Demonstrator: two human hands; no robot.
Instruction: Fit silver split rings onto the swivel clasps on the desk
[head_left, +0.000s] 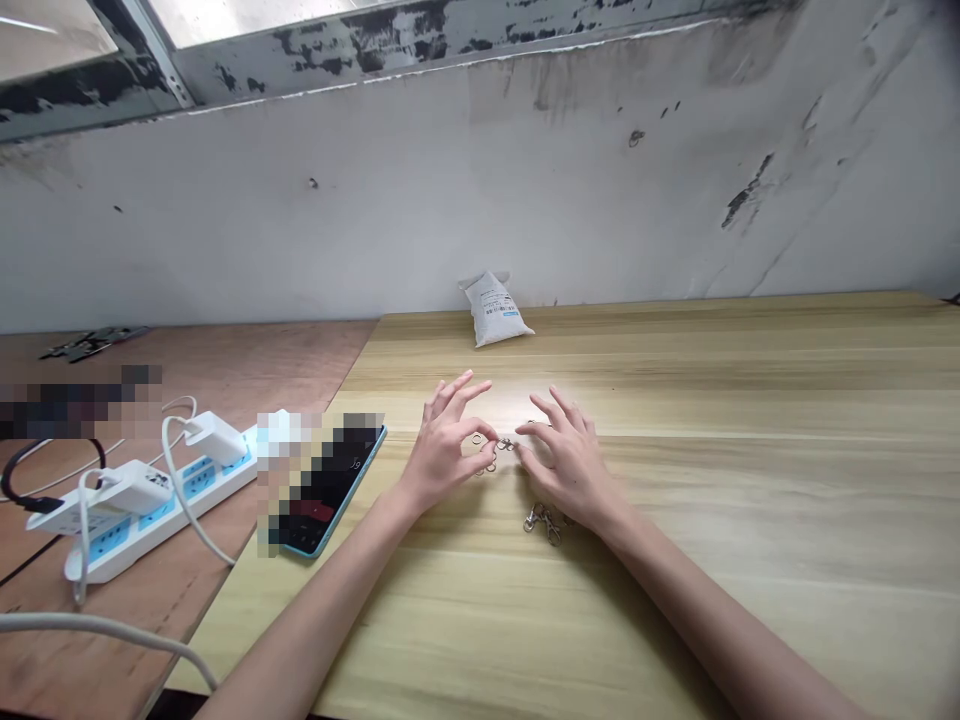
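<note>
My left hand (442, 445) pinches thumb and index finger together at the end of a small metal clasp (505, 444), its other fingers raised. Facing it, my right hand (566, 455) has its thumb and index finger apart, the thumb tip close to the clasp's other end; whether they touch is too small to tell. Small metal rings (478, 439) lie on the table beside and beneath my left fingertips, partly hidden. Several metal swivel clasps (541, 522) lie in a small heap just below my right hand.
A white plastic package (495, 310) rests near the wall on the wooden table (712, 400). Left of my left arm lies a phone (334, 490), partly pixelated. A white power strip (187, 490) with chargers and cables stands on the reddish board farther left.
</note>
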